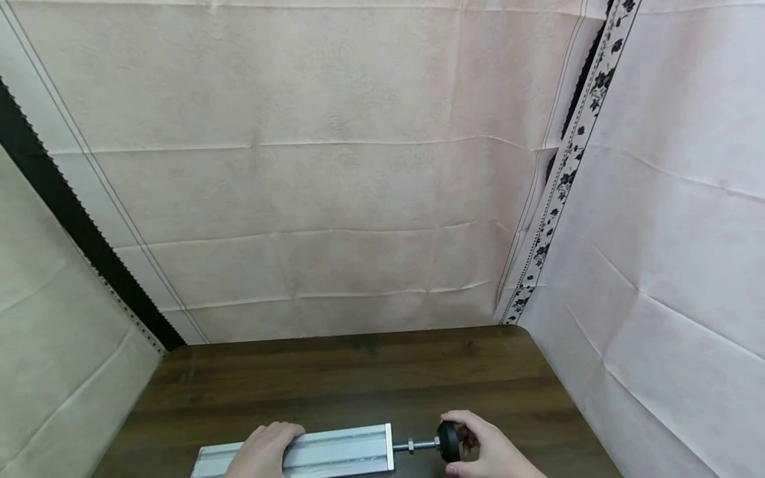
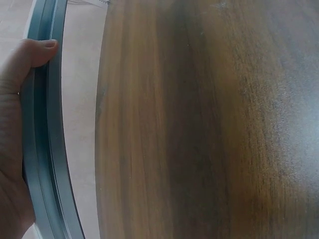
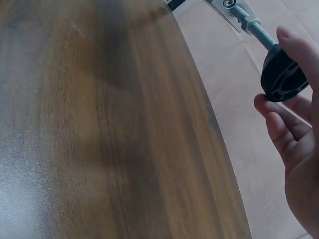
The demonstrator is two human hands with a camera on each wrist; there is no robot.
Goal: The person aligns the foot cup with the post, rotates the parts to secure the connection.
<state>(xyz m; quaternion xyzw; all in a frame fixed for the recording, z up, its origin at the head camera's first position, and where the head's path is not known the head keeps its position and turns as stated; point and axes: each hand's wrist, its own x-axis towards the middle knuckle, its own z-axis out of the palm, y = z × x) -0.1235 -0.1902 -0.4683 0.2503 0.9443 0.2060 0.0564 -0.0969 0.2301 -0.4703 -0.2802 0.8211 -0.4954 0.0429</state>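
Observation:
A silver aluminium profile (image 1: pixel 343 448) with grooves along its sides lies crosswise at the bottom of the head view. My left hand (image 1: pixel 267 450) grips it near the middle, and the left wrist view shows the thumb (image 2: pixel 46 46) over the grooved bar. From the profile's right end sticks a threaded rod (image 1: pixel 423 445) with a hex nut (image 3: pixel 249 22) on it. At the rod's outer end is a round black levelling foot (image 1: pixel 448 441). My right hand (image 1: pixel 487 446) pinches the foot's rim between thumb and fingers. The foot's ribbed hollow underside faces the right palm.
A brown wood-grain table (image 1: pixel 358 372) with rounded far corners lies beneath and beyond the hands. Pale creased cloth (image 1: pixel 358 199) hangs behind it and at both sides, with a black strip (image 1: pixel 78 206) at left and a flowered border (image 1: pixel 568 172) at right.

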